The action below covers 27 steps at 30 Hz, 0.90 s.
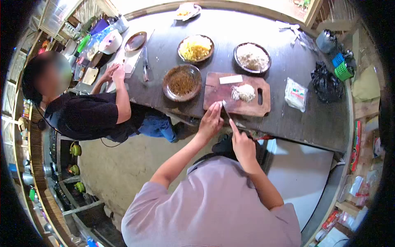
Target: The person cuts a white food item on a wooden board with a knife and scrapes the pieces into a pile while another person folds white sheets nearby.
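My left hand (211, 119) rests at the front edge of the wooden cutting board (214, 90), its fingers closed on a small white piece (223, 103). Held in my right hand (243, 144) is a knife (226, 110), its blade beside that piece. On the board lie a white block (231, 79) and, near the handle hole, a pile of thin white shreds (245, 93). Behind the board stands a bowl of pale shreds (252, 57). A brown bowl with dark crumbly food (182, 82) is left of the board, and a bowl of yellow pieces (195, 48) stands farther back.
A co-worker (82, 111) stands at the left, hands over the table. A white packet (296, 94) and a black plastic bag (326, 82) lie to the right. Farther off are a plate (187, 12), an empty brown dish (135, 41) and a green basket (344, 71).
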Each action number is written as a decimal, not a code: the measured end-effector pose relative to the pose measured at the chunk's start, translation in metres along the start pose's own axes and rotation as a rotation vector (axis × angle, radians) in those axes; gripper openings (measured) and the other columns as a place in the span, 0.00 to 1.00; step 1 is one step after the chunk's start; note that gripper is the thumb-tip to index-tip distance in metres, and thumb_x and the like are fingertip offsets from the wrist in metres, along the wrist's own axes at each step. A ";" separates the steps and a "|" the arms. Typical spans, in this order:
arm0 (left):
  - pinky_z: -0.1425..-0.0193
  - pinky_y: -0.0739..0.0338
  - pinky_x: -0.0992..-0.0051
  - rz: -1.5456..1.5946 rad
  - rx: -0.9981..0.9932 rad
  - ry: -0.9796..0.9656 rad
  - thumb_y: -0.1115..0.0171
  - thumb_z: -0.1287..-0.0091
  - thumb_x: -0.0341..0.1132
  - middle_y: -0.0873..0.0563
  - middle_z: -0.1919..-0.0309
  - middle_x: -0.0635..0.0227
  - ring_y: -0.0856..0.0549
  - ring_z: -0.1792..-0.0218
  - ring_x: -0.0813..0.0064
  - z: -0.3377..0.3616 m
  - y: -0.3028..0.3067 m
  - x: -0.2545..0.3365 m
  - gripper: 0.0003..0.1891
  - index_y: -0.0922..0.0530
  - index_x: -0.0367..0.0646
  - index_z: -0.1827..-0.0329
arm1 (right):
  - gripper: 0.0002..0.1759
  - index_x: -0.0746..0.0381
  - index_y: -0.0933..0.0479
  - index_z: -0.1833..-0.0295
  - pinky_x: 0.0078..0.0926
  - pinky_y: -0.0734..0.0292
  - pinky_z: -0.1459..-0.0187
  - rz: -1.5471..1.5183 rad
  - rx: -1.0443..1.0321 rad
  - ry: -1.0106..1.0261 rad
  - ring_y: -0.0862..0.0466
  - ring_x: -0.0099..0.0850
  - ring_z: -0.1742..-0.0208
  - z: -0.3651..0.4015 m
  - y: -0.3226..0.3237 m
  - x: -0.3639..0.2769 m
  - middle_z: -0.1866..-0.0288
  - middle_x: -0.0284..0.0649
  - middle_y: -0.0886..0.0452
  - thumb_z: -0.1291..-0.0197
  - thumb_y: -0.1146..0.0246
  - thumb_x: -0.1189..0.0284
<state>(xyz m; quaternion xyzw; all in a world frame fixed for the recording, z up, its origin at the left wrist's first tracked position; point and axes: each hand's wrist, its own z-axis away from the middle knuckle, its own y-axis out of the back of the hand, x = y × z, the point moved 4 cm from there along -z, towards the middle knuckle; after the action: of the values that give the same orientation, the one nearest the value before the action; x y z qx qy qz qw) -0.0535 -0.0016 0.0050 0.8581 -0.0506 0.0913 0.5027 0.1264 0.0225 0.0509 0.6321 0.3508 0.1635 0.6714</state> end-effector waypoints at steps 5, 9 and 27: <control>0.17 0.32 0.63 -0.023 0.012 -0.006 0.40 0.36 0.33 0.23 0.29 0.48 0.28 0.23 0.56 0.001 0.002 0.003 0.31 0.25 0.23 0.30 | 0.39 0.35 0.42 0.12 0.48 0.13 0.74 -0.035 -0.017 -0.015 0.11 0.47 0.75 -0.033 0.000 -0.015 0.71 0.48 0.16 0.25 0.38 0.64; 0.16 0.35 0.64 -0.045 -0.002 -0.002 0.40 0.36 0.33 0.24 0.28 0.48 0.29 0.23 0.56 -0.001 0.001 0.002 0.30 0.23 0.22 0.32 | 0.37 0.35 0.41 0.13 0.50 0.13 0.71 -0.094 -0.016 -0.003 0.11 0.49 0.73 -0.035 0.003 -0.015 0.71 0.49 0.16 0.23 0.40 0.63; 0.19 0.31 0.56 0.095 0.011 0.046 0.39 0.35 0.28 0.26 0.29 0.44 0.29 0.24 0.48 0.001 0.002 0.001 0.30 0.26 0.21 0.30 | 0.38 0.35 0.40 0.13 0.46 0.13 0.74 -0.037 -0.054 -0.039 0.13 0.45 0.77 0.003 0.008 -0.002 0.74 0.44 0.19 0.25 0.38 0.64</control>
<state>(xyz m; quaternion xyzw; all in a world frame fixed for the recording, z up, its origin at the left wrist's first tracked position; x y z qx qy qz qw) -0.0525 -0.0032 0.0065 0.8553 -0.0791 0.1350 0.4940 0.1287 0.0200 0.0588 0.6100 0.3448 0.1480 0.6979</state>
